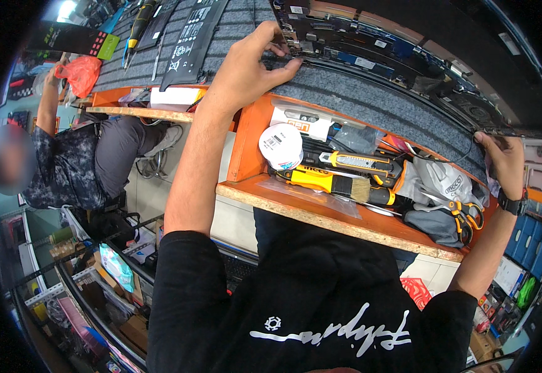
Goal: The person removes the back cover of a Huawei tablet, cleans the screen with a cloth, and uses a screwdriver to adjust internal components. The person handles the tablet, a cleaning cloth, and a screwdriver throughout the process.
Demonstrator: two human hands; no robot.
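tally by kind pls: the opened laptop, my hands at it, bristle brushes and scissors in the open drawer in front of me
opened laptop: 1
hands: 2, left hand and right hand
bristle brush: 1
scissors: 1 pair
total: 5

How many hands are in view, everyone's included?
3: the wearer's left hand at the opened laptop's left end, the right hand at its right end, and a co-worker's hand by the red bag, far left. The co-worker's other hand isn't visible.
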